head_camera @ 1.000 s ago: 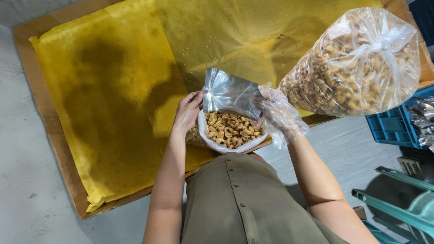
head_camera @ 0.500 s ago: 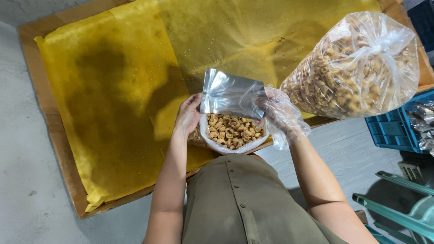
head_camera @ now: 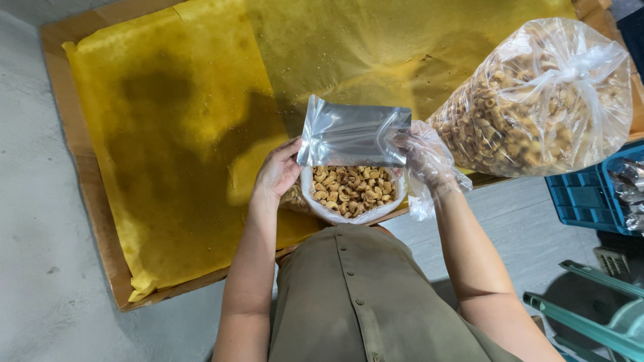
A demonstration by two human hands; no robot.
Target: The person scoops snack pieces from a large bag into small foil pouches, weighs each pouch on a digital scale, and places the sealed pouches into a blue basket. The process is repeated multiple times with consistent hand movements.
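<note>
I hold a flat, shiny silver pouch [head_camera: 352, 137] between both hands, above an open white bag of golden fried snack pieces [head_camera: 352, 191] at the near edge of the table. My left hand [head_camera: 278, 171], bare, grips the pouch's left edge. My right hand [head_camera: 426, 157], inside a loose clear plastic glove, pinches its right edge. The pouch looks empty and lies roughly level.
A wooden table covered with oil-stained yellow paper [head_camera: 181, 134] spreads out in front of me. A big tied clear bag of the same snacks [head_camera: 537, 100] rests at the right. A blue crate [head_camera: 587, 198] with silver pouches and a green plastic chair [head_camera: 597, 315] stand on the floor.
The silver pouch has shifted slightly right and flattened out wider between my hands. Both hands keep their grip on its edges.
</note>
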